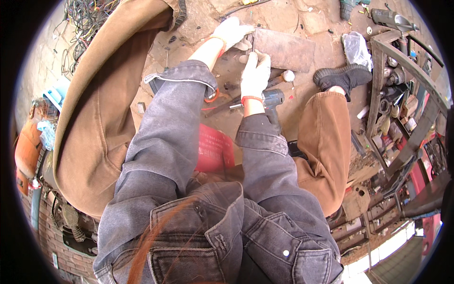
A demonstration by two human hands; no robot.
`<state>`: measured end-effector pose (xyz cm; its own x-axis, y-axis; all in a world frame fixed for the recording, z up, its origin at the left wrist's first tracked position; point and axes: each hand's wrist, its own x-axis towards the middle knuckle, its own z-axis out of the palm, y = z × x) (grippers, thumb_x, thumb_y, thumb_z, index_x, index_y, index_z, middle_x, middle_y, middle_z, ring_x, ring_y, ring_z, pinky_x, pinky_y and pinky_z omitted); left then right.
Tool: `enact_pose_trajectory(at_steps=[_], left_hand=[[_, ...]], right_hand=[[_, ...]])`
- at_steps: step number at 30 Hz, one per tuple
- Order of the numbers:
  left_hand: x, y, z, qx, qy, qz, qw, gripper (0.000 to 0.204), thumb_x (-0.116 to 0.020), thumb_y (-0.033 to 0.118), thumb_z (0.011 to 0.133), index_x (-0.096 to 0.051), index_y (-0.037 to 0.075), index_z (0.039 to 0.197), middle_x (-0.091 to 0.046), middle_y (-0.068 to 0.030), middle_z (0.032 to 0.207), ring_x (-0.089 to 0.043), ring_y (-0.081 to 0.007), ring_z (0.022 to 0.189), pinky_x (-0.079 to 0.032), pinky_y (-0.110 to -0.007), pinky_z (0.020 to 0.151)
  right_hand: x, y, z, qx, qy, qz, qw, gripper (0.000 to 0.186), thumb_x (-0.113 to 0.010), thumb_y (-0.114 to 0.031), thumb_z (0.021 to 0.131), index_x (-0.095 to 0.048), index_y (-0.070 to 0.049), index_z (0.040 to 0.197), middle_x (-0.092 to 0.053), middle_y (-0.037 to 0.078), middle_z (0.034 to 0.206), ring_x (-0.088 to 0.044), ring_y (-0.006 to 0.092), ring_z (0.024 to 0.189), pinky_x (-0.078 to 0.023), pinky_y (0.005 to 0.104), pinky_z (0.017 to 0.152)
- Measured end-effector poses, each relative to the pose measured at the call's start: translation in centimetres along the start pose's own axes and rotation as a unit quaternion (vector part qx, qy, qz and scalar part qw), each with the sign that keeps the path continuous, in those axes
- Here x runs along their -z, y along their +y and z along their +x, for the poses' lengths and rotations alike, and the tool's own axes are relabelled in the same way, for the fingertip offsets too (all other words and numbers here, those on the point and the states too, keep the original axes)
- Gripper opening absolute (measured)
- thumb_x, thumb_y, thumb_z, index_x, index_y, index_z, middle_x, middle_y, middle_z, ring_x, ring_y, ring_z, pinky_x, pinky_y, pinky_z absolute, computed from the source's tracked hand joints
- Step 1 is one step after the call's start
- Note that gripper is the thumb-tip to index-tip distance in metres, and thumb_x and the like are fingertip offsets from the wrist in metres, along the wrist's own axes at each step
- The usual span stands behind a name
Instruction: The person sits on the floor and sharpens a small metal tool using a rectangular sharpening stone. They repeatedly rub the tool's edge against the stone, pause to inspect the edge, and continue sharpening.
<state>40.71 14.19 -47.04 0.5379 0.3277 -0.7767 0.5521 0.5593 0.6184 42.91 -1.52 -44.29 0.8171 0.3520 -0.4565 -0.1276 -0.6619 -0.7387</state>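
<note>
Both hands wear white gloves and work close together at the left edge of a flat, dull brown plate (288,51) on the ground. My left hand (232,34) is closed, its fingertips at the plate's upper left corner. Nearer to me, my right hand (256,75) pinches a thin dark rod-like piece (253,43) standing between the two hands. What the left fingertips grip is too small to make out. Just beside my right wrist lies a blue and black power drill (273,98). An orange-handled tool (212,96) lies partly hidden by my left sleeve.
A red seat-like object (215,149) is between my legs. Tangled wires (87,23) lie at the far left. On the right, a metal frame rack (378,90) holds jumbled tools and parts, with a clear plastic bag (357,49) beside it. An angle grinder-like tool (393,20) lies beyond.
</note>
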Motion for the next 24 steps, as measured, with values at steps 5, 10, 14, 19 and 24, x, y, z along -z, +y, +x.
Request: enact_pose_trajectory(at_steps=[5, 10, 14, 19, 24], left_hand=[[0.0, 0.1, -0.4, -0.003, 0.016, 0.016, 1.0, 0.041, -0.069, 0.027, 0.095, -0.06, -0.011, 0.108, -0.073, -0.0229, 0.085, -0.074, -0.0229, 0.067, -0.061, -0.029, 0.059], [0.0, 0.1, -0.2, -0.008, 0.006, 0.007, 1.0, 0.047, -0.069, 0.027, 0.097, -0.05, -0.014, 0.112, -0.07, -0.027, 0.094, -0.075, -0.0248, 0.072, -0.063, -0.027, 0.058], [0.1, -0.3, 0.1, -0.005, 0.004, 0.008, 1.0, 0.049, -0.069, 0.027, 0.096, -0.049, -0.014, 0.114, -0.07, -0.0274, 0.095, -0.075, -0.0252, 0.073, -0.063, -0.027, 0.058], [0.4, -0.5, 0.2, -0.007, -0.015, 0.012, 1.0, 0.049, -0.07, 0.028, 0.096, -0.05, -0.014, 0.113, -0.069, -0.0265, 0.097, -0.075, -0.0253, 0.073, -0.063, -0.028, 0.058], [0.4, -0.6, 0.0, -0.025, -0.02, -0.006, 0.999, 0.045, -0.068, 0.03, 0.096, -0.057, -0.012, 0.108, -0.073, -0.0235, 0.092, -0.075, -0.0232, 0.071, -0.061, -0.026, 0.06]], right_hand=[[-0.2, -0.5, -0.3, -0.026, -0.006, 0.054, 0.998, 0.031, -0.053, -0.022, 0.102, -0.059, 0.003, 0.119, -0.073, 0.013, 0.088, -0.068, 0.0228, 0.089, -0.049, 0.0355, 0.089], [-0.1, -1.1, -0.4, -0.02, -0.006, 0.026, 0.999, 0.03, -0.053, -0.019, 0.103, -0.055, 0.004, 0.122, -0.073, 0.011, 0.086, -0.065, 0.0154, 0.086, -0.048, 0.0303, 0.086], [-0.2, -0.9, -0.4, -0.024, -0.007, 0.02, 0.999, 0.03, -0.053, -0.019, 0.103, -0.056, 0.004, 0.122, -0.073, 0.011, 0.087, -0.065, 0.0158, 0.086, -0.048, 0.0307, 0.087], [-0.1, -0.4, -0.9, 0.019, 0.013, -0.027, 0.999, 0.029, -0.053, -0.021, 0.102, -0.058, 0.002, 0.119, -0.073, 0.013, 0.089, -0.069, 0.0212, 0.087, -0.05, 0.0352, 0.086], [0.4, 0.4, -2.1, -0.044, -0.02, 0.024, 0.999, 0.029, -0.053, -0.019, 0.103, -0.057, 0.003, 0.121, -0.072, 0.012, 0.09, -0.067, 0.0196, 0.086, -0.05, 0.0338, 0.084]])
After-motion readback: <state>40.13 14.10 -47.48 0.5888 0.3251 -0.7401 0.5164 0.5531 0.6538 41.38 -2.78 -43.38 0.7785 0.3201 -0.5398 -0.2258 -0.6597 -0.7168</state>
